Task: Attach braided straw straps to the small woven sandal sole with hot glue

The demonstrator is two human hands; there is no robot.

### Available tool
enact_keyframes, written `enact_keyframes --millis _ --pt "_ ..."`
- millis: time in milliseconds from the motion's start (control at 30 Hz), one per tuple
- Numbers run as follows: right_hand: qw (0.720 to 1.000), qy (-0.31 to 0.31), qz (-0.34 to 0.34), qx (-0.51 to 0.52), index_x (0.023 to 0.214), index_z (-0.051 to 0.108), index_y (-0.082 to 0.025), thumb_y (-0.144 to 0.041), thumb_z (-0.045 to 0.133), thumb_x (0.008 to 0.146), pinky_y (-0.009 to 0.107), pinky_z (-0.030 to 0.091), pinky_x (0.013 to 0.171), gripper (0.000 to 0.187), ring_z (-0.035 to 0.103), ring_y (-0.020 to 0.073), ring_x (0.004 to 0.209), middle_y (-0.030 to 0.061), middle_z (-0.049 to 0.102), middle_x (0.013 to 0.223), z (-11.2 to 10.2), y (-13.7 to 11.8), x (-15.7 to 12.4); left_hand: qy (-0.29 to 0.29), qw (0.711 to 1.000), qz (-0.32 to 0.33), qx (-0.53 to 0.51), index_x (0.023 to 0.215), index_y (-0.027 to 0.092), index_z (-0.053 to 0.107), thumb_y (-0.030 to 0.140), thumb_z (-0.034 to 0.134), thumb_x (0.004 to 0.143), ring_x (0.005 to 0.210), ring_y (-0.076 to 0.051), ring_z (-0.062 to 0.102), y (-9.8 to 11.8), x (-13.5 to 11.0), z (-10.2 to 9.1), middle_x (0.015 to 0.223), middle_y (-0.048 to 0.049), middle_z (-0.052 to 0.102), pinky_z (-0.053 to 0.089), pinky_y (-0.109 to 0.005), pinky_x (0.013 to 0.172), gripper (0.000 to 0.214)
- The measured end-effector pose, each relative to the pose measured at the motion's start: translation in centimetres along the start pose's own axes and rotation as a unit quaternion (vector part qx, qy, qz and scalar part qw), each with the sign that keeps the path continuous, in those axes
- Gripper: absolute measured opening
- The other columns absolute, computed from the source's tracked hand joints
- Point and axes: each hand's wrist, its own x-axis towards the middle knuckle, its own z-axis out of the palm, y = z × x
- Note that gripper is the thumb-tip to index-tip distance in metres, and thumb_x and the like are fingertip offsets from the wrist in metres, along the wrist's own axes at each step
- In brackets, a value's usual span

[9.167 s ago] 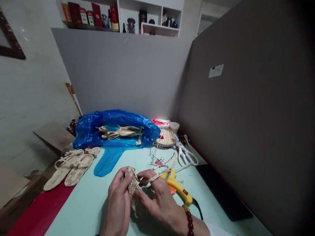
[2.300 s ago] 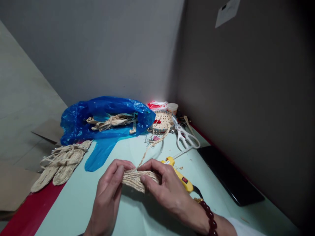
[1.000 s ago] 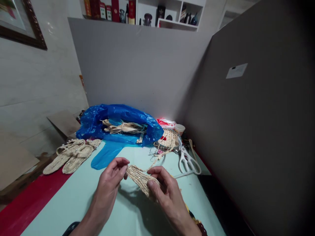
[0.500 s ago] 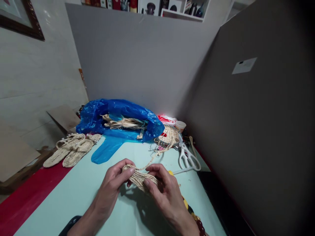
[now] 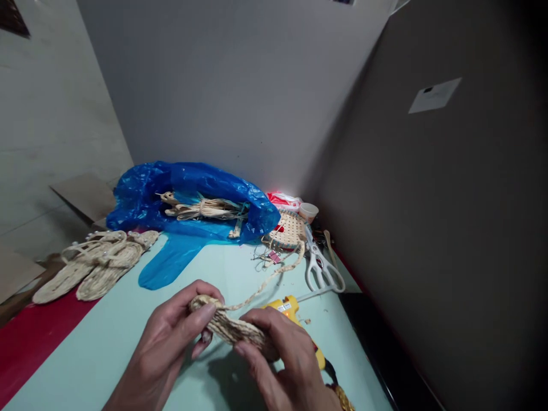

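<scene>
Both hands hold a small woven straw sole (image 5: 233, 330) just above the pale green table (image 5: 107, 348). My left hand (image 5: 169, 339) pinches its rounded left end between thumb and fingers. My right hand (image 5: 282, 359) wraps over its right end. A braided straw cord (image 5: 268, 281) runs from the sole up toward the back of the table. A yellow glue gun (image 5: 295, 319) lies right behind my right hand.
A blue plastic bag (image 5: 188, 202) with straw bundles lies at the back. A finished pair of straw sandals (image 5: 92, 262) sits at the left edge. White scissors (image 5: 319, 268), a woven disc (image 5: 289, 231) and a small cup (image 5: 308, 212) crowd the right corner by a grey partition (image 5: 428, 200).
My hands have sunk lower in view and turned the sole, the left thumb now over its end. The head tilted down, hiding the shelf and showing the glue gun.
</scene>
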Motion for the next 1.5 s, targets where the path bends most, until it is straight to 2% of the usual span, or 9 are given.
enact_keyframes --millis 100,200,333,633,833,933,1067,1300,1500 --pt "0.991 -0.028 0.109 0.067 0.099 0.067 -0.024 -0.036 0.069 0.088 0.029 0.05 0.071 0.016 0.063 0.0199 0.077 0.0022 0.072 0.085 -0.4 -0.1 0.6 0.018 1.0 -0.01 -0.006 0.083 0.024 0.072 0.051 0.081 0.072 0.057 -0.014 0.045 0.0 0.0 0.0 0.063 -0.0001 0.054 0.041 -0.021 0.048 0.031" --pt "0.946 -0.059 0.218 0.232 0.095 0.067 -0.022 -0.046 0.072 0.084 0.027 0.049 0.07 0.027 0.063 0.0185 0.079 0.0017 0.069 0.087 -0.8 0.0 1.3 0.044 0.999 -0.021 -0.023 0.082 0.024 0.072 0.05 0.085 0.066 0.058 -0.014 0.046 0.0 0.3 -0.1 0.064 -0.0004 0.059 0.043 -0.021 0.048 0.033" --pt "0.899 -0.093 0.23 0.361 0.09 0.066 -0.017 -0.051 0.063 0.093 0.025 0.05 0.065 0.034 0.062 0.0139 0.064 0.002 0.069 0.073 -0.8 0.2 1.9 0.07 0.996 -0.044 -0.037 0.083 0.023 0.073 0.049 0.086 0.066 0.065 -0.016 0.053 -0.1 0.8 -0.4 0.071 -0.0021 0.065 0.048 -0.022 0.054 0.034" --pt "0.92 -0.123 0.201 0.313 0.083 0.067 -0.017 -0.049 0.053 0.1 0.024 0.045 0.058 0.039 0.057 0.0125 0.052 -0.0002 0.066 0.06 -1.2 0.1 2.3 0.07 0.995 -0.016 -0.07 0.085 0.021 0.073 0.041 0.083 0.074 0.068 -0.014 0.05 0.1 0.9 -0.1 0.077 0.0002 0.062 0.048 -0.02 0.057 0.025" --pt "0.975 0.073 0.146 0.151 0.084 0.058 -0.022 -0.05 0.049 0.102 0.025 0.037 0.052 0.034 0.045 0.0126 0.055 -0.0058 0.047 0.063 -3.0 0.8 2.4 0.097 0.987 0.043 -0.12 0.078 0.018 0.071 0.039 0.086 0.069 0.064 -0.011 0.045 0.4 1.5 -0.2 0.072 0.0021 0.058 0.042 -0.018 0.051 0.028" --pt "0.98 0.111 0.104 0.127 0.095 0.06 -0.024 -0.046 0.059 0.097 0.026 0.046 0.072 0.023 0.057 0.0164 0.078 -0.0013 0.059 0.083 -4.0 0.7 2.1 0.119 0.98 0.06 -0.146 0.076 0.018 0.069 0.038 0.089 0.064 0.062 -0.01 0.045 0.4 2.0 -0.4 0.07 0.0025 0.058 0.041 -0.018 0.049 0.031" --pt "0.993 0.052 0.06 0.087 0.11 0.066 -0.026 -0.044 0.06 0.096 0.033 0.044 0.098 0.023 0.06 0.0237 0.113 0.0052 0.067 0.115 -4.3 -0.7 1.2 0.142 0.972 0.085 -0.168 0.074 0.019 0.069 0.037 0.09 0.06 0.062 -0.01 0.045 0.4 2.2 -0.5 0.069 0.0036 0.057 0.04 -0.017 0.048 0.031" --pt "0.973 -0.046 0.162 0.158 0.111 0.065 -0.022 -0.05 0.063 0.092 0.034 0.047 0.084 0.034 0.064 0.0221 0.092 0.0046 0.071 0.1 -2.3 -2.4 2.8 0.156 0.97 0.107 -0.151 0.074 0.021 0.072 0.041 0.09 0.061 0.063 -0.01 0.048 1.1 0.8 0.6 0.07 0.0036 0.061 0.043 -0.014 0.052 0.03" --pt "0.927 -0.06 0.231 0.291 0.087 0.068 -0.015 -0.051 0.076 0.079 0.029 0.041 0.07 0.038 0.054 0.0159 0.074 0.0017 0.062 0.079 -0.9 -1.5 4.2 0.173 0.972 0.104 -0.124 0.083 0.022 0.075 0.041 0.091 0.063 0.07 -0.011 0.059 0.1 -0.2 0.5 0.074 0.0027 0.066 0.051 -0.013 0.062 0.032"
